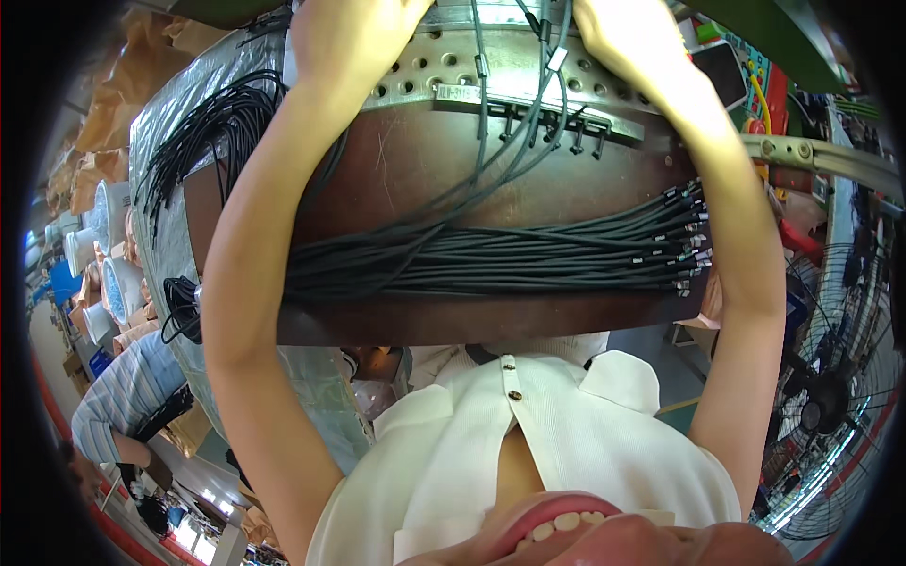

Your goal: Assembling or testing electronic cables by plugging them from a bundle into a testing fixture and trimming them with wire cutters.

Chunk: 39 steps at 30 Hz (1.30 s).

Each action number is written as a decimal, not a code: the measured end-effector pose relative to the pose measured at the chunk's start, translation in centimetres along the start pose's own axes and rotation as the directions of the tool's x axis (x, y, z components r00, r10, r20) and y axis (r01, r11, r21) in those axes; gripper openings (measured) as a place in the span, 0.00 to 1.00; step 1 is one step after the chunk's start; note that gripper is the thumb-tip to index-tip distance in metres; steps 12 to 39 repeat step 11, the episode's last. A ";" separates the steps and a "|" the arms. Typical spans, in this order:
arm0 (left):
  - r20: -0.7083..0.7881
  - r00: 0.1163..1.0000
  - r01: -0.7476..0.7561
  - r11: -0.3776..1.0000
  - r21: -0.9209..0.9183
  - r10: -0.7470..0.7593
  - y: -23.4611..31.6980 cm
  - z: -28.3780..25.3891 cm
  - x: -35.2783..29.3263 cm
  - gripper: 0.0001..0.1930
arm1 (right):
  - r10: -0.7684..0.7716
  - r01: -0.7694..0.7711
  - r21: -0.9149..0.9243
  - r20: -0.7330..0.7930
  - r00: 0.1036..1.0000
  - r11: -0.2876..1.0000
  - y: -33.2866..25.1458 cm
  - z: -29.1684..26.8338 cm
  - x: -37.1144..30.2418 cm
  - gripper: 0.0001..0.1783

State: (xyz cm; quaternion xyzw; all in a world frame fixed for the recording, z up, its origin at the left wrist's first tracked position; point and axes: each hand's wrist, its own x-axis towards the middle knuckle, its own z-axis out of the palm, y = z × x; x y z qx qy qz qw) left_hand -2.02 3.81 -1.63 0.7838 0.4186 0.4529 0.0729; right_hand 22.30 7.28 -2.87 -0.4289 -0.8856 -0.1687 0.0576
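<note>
My left hand [357, 42] reaches up to the top edge of the view, beside a metal plate with rows of holes [448, 60]. On the plate's other side is my right hand [630, 38]. The fingers of both are cut off by the frame edge, so what they hold is not visible. Several black cables [479, 123] run from between my hands down across a metal bar with black pegs [538, 111]. Below lies a wide bundle of black cables [453, 262] on a brown work surface [406, 160], small metal connectors [694, 247] at its right end.
Another heap of black cables [222, 118] sits left of my left forearm on silvery sheeting [151, 141]. A metal arm [812, 151] juts in at the right, above a wire-guarded fan [821, 401]. Another person in a striped top [132, 387] is at the lower left.
</note>
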 end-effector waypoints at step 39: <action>0.319 0.910 -0.367 0.869 0.333 0.263 -3.8 2.6 -0.7 0.10 | -0.004 0.005 0.016 -0.074 0.997 1.000 -1.7 -1.2 -2.6 0.13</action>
